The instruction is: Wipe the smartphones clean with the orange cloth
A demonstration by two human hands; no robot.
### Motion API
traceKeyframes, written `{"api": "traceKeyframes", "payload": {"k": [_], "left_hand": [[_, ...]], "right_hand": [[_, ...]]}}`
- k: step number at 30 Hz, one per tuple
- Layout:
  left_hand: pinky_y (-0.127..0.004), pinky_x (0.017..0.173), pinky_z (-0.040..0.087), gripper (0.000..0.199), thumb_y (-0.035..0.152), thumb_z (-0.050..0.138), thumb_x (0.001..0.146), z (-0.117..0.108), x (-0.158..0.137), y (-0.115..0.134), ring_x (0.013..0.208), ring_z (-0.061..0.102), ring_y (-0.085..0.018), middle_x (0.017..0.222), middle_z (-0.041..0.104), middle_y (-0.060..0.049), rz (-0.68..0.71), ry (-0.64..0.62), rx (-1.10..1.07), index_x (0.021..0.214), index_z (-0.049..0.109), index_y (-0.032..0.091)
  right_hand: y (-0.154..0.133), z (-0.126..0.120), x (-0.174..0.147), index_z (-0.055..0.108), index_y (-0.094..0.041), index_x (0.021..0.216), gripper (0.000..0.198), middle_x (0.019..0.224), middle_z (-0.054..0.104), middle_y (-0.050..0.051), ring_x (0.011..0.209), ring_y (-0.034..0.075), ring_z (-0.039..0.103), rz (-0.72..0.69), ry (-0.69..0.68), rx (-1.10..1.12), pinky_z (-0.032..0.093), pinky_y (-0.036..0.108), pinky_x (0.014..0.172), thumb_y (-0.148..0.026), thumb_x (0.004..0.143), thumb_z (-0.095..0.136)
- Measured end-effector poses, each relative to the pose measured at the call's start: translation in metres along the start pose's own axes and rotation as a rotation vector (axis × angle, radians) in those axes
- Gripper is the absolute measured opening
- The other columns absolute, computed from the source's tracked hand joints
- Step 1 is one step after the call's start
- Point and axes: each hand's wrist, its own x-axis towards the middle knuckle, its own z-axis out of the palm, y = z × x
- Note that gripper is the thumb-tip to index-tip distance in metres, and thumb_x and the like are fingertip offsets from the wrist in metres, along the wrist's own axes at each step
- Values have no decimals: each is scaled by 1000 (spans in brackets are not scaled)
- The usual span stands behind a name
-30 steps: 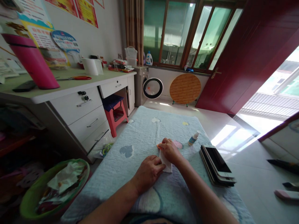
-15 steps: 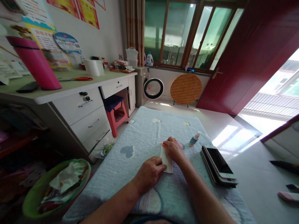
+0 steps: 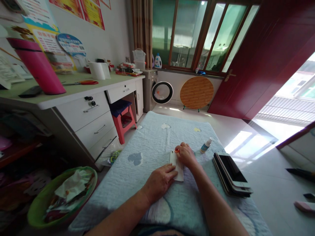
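Observation:
A white smartphone [image 3: 179, 171] lies back up on the pale blue quilted cover [image 3: 152, 141], its camera at the far end. My left hand [image 3: 161, 180] is closed over the phone's left edge, fingers across its back, holding it in place. At the phone's far right corner, my right hand [image 3: 185, 154] is bent into a pinch. A small orange item [image 3: 176, 151] shows at its fingertips; its kind is too small to tell. Right of that hand stands a small spray bottle [image 3: 206, 145]. Further right is a stack of phones and tablets [image 3: 231, 173].
A green basket [image 3: 31, 209] holding crumpled papers sits on the floor at left. Beside it runs a white desk [image 3: 91, 119] carrying a pink tumbler [image 3: 40, 68] and scissors [image 3: 86, 82]. A red stool [image 3: 120, 127] and a washing machine [image 3: 149, 95] with its door open stand beyond.
My right hand has shifted slightly right, baring the phone's far end and camera. The left hand's fingers have slid farther up and now lie straighter across the phone.

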Motion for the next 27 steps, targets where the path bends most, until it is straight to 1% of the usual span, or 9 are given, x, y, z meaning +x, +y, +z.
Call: {"api": "traceKeyframes", "payload": {"k": [3, 6, 10, 13, 16, 19, 23, 27], "left_hand": [[-36, 110, 41, 30, 20, 59, 93, 2, -1, -2, 129, 50, -22, 136, 57, -5, -18, -13, -2, 122, 63, 25], [-36, 110, 40, 30, 20, 58, 93, 2, 0, -3, 131, 48, -22, 137, 56, -5, -18, -28, -18, 122, 63, 25], [-33, 111, 39, 26, 22, 56, 95, -2, 1, -1, 130, 49, -21, 135, 57, -4, -2, -26, -54, 120, 64, 25], [-32, 109, 39, 24, 21, 55, 95, -5, 1, 0, 128, 50, -20, 131, 60, -2, 3, -33, -67, 117, 65, 25], [-31, 109, 40, 22, 20, 56, 94, -5, 1, 1, 127, 50, -21, 133, 59, -3, -11, -44, -46, 114, 66, 23], [-31, 108, 40, 21, 20, 56, 94, -4, 1, 1, 126, 51, -21, 134, 57, -5, -16, -46, -23, 112, 66, 22], [-32, 107, 42, 22, 22, 55, 95, -2, 1, 1, 124, 53, -20, 132, 59, -3, -13, -16, -2, 114, 65, 23], [-32, 108, 42, 23, 23, 55, 95, 1, 0, 0, 125, 53, -20, 131, 59, -3, 0, 7, 12, 117, 64, 24]], "right_hand": [[10, -4, -5, 71, -18, 92, 22, 96, 60, 8, 91, 19, 51, 20, -2, 9, 35, 28, 84, -17, 87, 50], [13, -6, -6, 71, -17, 92, 23, 96, 61, 8, 93, 18, 51, 20, -9, 19, 34, 26, 84, -13, 86, 48], [3, -5, 1, 72, -17, 88, 24, 97, 61, 8, 93, 19, 51, -3, -33, 22, 35, 26, 81, -13, 85, 49], [-6, -3, 9, 73, -19, 91, 26, 99, 61, 8, 94, 20, 50, -39, -58, 21, 35, 26, 79, -13, 84, 49], [-13, 0, 15, 74, -20, 96, 29, 102, 62, 8, 95, 20, 50, -86, -84, 19, 34, 26, 82, -12, 85, 48], [-14, 1, 17, 74, -20, 99, 30, 103, 62, 8, 95, 20, 50, -103, -103, 16, 34, 27, 85, -12, 86, 47], [-9, 0, 16, 73, -21, 99, 30, 102, 61, 9, 95, 20, 50, -77, -111, 10, 34, 28, 85, -13, 86, 47], [2, -4, 12, 73, -19, 96, 28, 101, 61, 10, 96, 21, 50, -26, -113, 13, 35, 28, 84, -13, 84, 48]]}}
